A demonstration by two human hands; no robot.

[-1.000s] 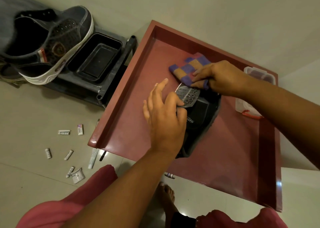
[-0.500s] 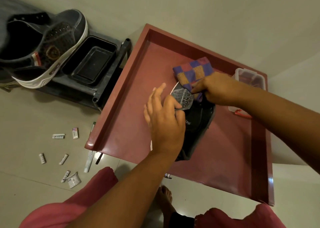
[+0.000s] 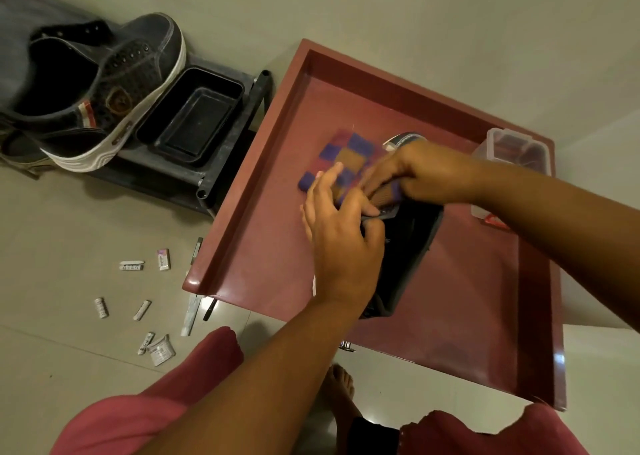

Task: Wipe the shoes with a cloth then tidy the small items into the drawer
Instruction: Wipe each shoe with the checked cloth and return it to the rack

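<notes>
On the red table (image 3: 467,333) lay a dark shoe (image 3: 408,247). The left hand (image 3: 343,240) gripped its upper edge, thumb curled over the rim. The right hand (image 3: 415,174) pinched a checked cloth (image 3: 346,153) bunched against the shoe's front. A second shoe (image 3: 114,91) sat on a low rack (image 3: 225,153), and small packets (image 3: 138,309) were scattered on the floor.

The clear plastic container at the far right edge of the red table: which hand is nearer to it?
Right. The right hand grips the checked cloth on the dark shoe, nearer the clear plastic container; the left hand holds the shoe's other side, farther away.
</notes>
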